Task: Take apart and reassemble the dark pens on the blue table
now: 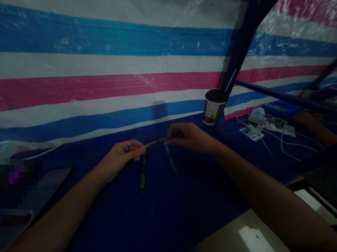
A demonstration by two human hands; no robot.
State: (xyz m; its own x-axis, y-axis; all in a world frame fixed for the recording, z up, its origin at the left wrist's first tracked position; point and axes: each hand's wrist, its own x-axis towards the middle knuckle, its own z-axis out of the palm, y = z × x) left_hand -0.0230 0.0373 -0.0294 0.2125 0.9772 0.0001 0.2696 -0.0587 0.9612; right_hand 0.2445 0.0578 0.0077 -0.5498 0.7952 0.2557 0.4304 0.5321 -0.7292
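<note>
My right hand (191, 137) pinches a slim dark pen (158, 141) near its far end. The pen runs left to the fingertips of my left hand (121, 157), which meet its tip. Below the hands, two more dark pens lie apart on the blue tabletop covering (164, 208): one points straight toward me (143, 173), and the other slants down to the right (170, 160). Neither of these pens touches my hands. The dim light hides the pens' fine details.
A striped plastic tarp (104, 58) forms the wall behind the table. A lidded paper cup (214, 107) stands by a dark blue pole (240, 58). At right lie a power strip (270, 125), white cables and a co-worker's hand (304, 118). A pale tiled floor (244, 239) shows lower right.
</note>
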